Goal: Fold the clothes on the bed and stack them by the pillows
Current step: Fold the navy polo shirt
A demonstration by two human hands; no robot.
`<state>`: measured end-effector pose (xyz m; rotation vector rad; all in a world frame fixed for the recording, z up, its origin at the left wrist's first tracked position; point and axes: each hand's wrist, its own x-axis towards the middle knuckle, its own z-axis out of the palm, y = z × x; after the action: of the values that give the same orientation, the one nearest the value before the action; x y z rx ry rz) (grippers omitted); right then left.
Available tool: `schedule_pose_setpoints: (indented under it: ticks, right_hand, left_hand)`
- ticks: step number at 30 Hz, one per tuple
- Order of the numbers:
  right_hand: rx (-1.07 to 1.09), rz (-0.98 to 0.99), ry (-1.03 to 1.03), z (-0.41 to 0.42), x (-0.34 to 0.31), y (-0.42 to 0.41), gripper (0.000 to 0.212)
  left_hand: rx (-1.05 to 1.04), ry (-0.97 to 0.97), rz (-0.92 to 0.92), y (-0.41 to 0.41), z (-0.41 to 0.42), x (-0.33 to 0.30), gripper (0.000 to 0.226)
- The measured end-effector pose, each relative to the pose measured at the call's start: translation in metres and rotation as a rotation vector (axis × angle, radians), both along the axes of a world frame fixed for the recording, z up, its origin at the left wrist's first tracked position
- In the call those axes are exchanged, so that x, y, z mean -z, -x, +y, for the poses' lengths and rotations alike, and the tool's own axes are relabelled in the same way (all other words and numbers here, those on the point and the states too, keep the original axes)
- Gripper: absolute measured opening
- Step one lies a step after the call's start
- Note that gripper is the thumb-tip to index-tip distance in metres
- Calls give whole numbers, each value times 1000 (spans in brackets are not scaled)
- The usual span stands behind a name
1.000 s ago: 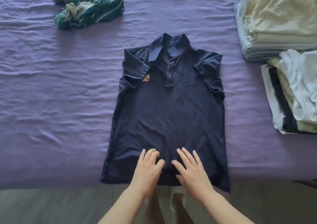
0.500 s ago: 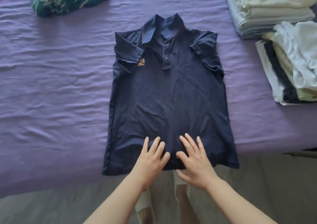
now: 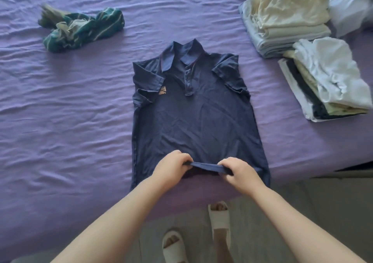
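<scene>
Nearest me, pale slippers [image 3: 219, 217] on the grey floor at the bed's edge. Both forearms reach over the edge; my left hand [image 3: 171, 167] and right hand [image 3: 239, 175] are each pinching the bottom hem of the navy polo shirt [image 3: 193, 121], fingers curled round a lifted strip of cloth between them. Rest of the shirt lies flat, front up, on the purple bed sheet [image 3: 70, 121], sleeves already tucked inward, collar pointing away from me, small orange logo on the chest.

Handling guess: light, soft knit, limp, no stiffness except collar and button placket. It'll drape and slide a bit on the sheet, so the hem grip near the middle looks workable, though wider toward the corners would probably keep the fold squarer. Not fragile.

Sheet is thin and heavily wrinkled. Further out to the right, two stacks of folded clothes: nearer stack [image 3: 323, 85] white, cream and dark layers, top piece rumpled; farther stack [image 3: 282, 24] cream and pale blue, neater. Far left, a crumpled green striped garment [image 3: 80, 30], unfolded, well apart from the shirt.
</scene>
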<state>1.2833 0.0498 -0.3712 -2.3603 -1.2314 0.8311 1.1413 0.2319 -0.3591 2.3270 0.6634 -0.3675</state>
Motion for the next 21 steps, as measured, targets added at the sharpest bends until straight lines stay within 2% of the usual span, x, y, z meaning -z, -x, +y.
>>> schedule_pose_setpoints:
  ticks: [3, 5, 8, 12, 15, 18, 21]
  right_hand:
    - [35, 92, 56, 25, -17, -47, 26]
    - [67, 99, 62, 44, -25, -75, 24]
    - [52, -15, 51, 78, -27, -110, 21]
    - [17, -166, 47, 118, -29, -150, 29]
    - [-93, -291, 143, 139, -31, -177, 27]
    - [-116, -336, 226, 156, -38, -202, 28]
    - [-17, -263, 222, 176, -46, -218, 23]
  left_hand:
    - [-126, -72, 39, -22, 32, -8, 14]
    - [-133, -203, 101, -37, 51, -8, 22]
    - [-63, -359, 157, -58, 72, -6, 39]
    - [93, -307, 196, -85, 101, -12, 55]
    - [127, -219, 307, -103, 128, -20, 50]
    - [109, -348, 401, -114, 153, -27, 33]
    - [19, -443, 404, -120, 176, -34, 19]
